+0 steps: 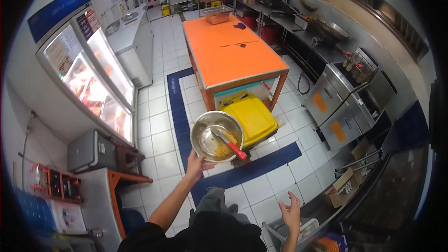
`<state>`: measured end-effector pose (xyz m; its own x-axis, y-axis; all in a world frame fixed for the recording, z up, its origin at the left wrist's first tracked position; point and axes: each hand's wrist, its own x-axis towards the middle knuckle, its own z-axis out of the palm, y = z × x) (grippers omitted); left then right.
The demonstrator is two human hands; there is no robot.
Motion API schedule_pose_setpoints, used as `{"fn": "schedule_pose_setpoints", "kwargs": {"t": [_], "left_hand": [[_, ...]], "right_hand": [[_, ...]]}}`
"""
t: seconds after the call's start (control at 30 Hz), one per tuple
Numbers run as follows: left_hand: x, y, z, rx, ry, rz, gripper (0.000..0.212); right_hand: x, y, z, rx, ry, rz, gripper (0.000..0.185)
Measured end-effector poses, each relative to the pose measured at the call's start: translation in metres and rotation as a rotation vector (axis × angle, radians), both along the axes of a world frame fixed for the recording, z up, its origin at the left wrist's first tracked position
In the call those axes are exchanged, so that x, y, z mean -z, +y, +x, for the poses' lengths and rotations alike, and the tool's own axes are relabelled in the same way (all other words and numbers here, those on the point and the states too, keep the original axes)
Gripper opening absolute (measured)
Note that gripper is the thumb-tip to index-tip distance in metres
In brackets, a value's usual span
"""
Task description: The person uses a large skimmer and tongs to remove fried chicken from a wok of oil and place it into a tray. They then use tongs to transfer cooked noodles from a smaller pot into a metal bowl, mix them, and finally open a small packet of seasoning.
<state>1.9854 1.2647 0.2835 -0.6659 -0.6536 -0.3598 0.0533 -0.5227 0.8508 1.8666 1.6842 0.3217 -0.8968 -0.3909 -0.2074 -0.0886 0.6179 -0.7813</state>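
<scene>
A round stainless steel bowl (201, 144) is held out in front of me, with my left hand (198, 164) gripping its near rim. Yellow shredded food (224, 149) lies in the bowl, mostly on the right side. A utensil with a red handle (236, 149) leans inside and its handle sticks out over the right rim; its metal end rests in the bowl. My right hand (291, 210) hangs at the lower right, fingers apart and holding nothing. Below it stands a white plastic container (309, 226).
Ahead stands an orange-topped table (231, 54) bearing a metal pan (217, 15) and a purple cloth (239, 26). A yellow lidded bin (257, 119) juts out beneath it. At left is a lit glass-door refrigerator (91, 77); at right, a deep fryer (336, 101) and an open cardboard box (343, 189).
</scene>
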Motion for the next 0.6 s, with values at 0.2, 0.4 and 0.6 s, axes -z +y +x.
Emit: {"fn": "schedule_pose_setpoints", "kwargs": {"t": [0.2,0.4,0.6], "left_hand": [[0.078,-0.194,-0.173,-0.068,-0.009,-0.245,0.04],[0.11,-0.304,-0.348,-0.123,0.096,-0.126,0.054],[0.254,-0.425,-0.457,0.016,0.195,0.184,0.04]], "right_hand": [[0.078,-0.037,-0.059,0.249,-0.041,0.211,0.063],[0.231,-0.012,0.034,0.725,-0.535,0.148,0.069],[0.348,0.074,0.221,0.858,-1.287,0.154,0.073]]}}
